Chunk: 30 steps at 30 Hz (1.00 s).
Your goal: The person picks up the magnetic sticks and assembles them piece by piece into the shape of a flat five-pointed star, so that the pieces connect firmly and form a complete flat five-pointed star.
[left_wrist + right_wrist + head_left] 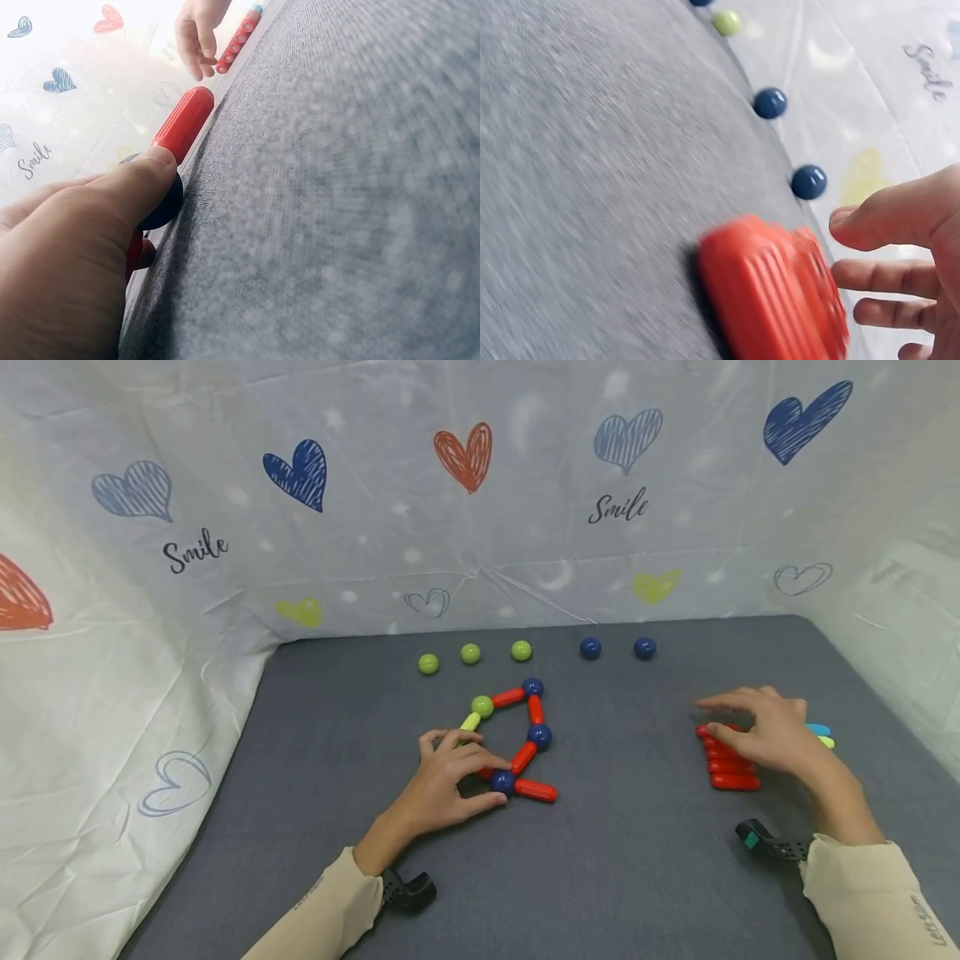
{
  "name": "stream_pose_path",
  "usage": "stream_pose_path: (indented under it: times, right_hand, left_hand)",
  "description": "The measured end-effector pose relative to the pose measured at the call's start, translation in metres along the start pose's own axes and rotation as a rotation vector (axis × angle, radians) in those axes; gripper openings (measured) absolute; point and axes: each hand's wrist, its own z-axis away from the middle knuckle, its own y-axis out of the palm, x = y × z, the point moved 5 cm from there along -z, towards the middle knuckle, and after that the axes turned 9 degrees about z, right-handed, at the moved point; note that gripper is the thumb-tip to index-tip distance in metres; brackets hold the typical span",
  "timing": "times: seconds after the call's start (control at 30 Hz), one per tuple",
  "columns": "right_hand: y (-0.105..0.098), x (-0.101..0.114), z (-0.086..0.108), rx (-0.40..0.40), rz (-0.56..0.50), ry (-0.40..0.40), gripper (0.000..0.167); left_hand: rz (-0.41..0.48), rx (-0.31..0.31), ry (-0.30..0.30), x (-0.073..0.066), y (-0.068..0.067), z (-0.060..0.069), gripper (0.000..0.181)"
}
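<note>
My left hand [448, 781] holds a dark blue ball [502, 782] between thumb and fingers, at the near corner of a loop of sticks and balls. A ribbed red stick [184, 124] juts rightward from that ball. Red sticks, two more blue balls [538, 737], a green ball [482, 706] and a yellow-green stick [470, 722] form the rest of the loop, partly hidden by the hand. My right hand [768, 731] hovers with loosely spread fingers at a row of red sticks [733, 768]; in the right wrist view its thumb and fingers stand apart from the red sticks [769, 292].
Along the back of the grey table [630, 860] lie three green balls [470, 653] and two blue balls [590, 648]. Blue and yellow stick ends [819, 729] show beyond the right hand. A white printed cloth [360, 527] hangs behind and at the left.
</note>
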Motion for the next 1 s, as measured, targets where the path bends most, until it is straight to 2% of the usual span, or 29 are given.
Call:
stream_pose_path:
  times: [0.27,0.37,0.57,0.8,1.0]
  right_hand:
    - [0.0,-0.01,0.003,0.076,0.007,0.039,0.023]
    - [-0.001,-0.009,0.003,0.079,0.005,0.04,0.02]
    - [0.001,-0.008,-0.001,0.043,0.015,0.028,0.017]
    - [0.008,-0.009,-0.004,0.041,0.03,0.086,0.025]
    - [0.014,0.01,-0.006,-0.029,0.013,0.05,0.023]
  left_hand:
    - [0.001,0.001,-0.012,0.0,0.0,0.001,0.036]
    - [0.008,0.001,-0.018,0.0,0.0,0.0,0.036]
    - [0.01,-0.004,-0.022,0.0,-0.001,0.0,0.035]
    - [0.002,0.006,-0.027,-0.001,0.0,0.0,0.036]
    - [0.004,0.008,-0.026,0.0,0.0,-0.001,0.036]
